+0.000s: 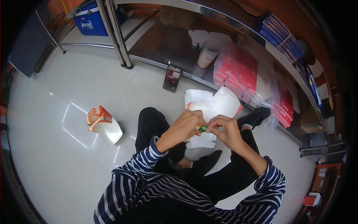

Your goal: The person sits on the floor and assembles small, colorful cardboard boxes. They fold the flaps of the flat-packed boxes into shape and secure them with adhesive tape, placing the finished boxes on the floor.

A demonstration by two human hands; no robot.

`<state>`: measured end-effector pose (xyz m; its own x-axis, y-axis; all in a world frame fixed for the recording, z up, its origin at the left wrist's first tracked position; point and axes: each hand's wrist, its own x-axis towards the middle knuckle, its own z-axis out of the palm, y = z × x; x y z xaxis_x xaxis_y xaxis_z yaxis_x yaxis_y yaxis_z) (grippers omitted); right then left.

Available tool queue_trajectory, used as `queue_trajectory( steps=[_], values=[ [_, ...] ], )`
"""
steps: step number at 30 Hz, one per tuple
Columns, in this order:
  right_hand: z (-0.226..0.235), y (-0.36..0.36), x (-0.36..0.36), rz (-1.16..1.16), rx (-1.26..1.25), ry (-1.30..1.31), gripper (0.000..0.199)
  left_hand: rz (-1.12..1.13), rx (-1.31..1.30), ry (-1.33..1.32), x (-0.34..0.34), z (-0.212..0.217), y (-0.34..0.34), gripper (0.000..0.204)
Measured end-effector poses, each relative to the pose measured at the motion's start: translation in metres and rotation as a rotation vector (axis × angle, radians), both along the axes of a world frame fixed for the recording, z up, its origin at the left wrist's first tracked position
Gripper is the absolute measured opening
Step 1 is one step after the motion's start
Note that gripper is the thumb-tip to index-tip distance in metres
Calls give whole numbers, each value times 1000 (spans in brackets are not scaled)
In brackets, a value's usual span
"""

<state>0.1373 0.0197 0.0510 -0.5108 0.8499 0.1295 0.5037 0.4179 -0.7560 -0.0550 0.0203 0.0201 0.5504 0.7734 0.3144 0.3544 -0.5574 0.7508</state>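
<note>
Green piece [203, 128] (small, shiny) between left hand [189, 123] and right hand [226, 130]

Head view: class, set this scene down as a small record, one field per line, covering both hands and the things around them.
Left hand: pinches small green item
Right hand: pinches same item
Item's kind: unclear, partly covered
Beyond hands: white carton with orange edging
Floor, left: orange-and-white packaging
Floor by shelf: dark rectangular object
Lower shelf: cup, red packs in clear plastic
</note>
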Motion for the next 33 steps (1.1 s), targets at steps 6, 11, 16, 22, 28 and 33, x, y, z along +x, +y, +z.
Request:
queue_trajectory(
  steps=[6,11,16,22,28,33],
  values=[
    [-3,0,-6,-36,-11,-40,10,28,-89,-8,5,7,0,18],
    [-18,17,7,-120,-528,23,36,-34,-144,4,8,13,-2,34],
    [-8,28,12,-50,-175,190,43,0,159,87,-5,26,2,34],
    [-17,42,20,-201,-238,289,35,-331,110,83,-25,60,-1,36],
    [12,28,12,104,-900,633,35,-430,139,70,-36,67,2,35],
    [-10,25,6,-52,-697,747,22,81,-143,-689,-14,36,-12,39]
  ],
)
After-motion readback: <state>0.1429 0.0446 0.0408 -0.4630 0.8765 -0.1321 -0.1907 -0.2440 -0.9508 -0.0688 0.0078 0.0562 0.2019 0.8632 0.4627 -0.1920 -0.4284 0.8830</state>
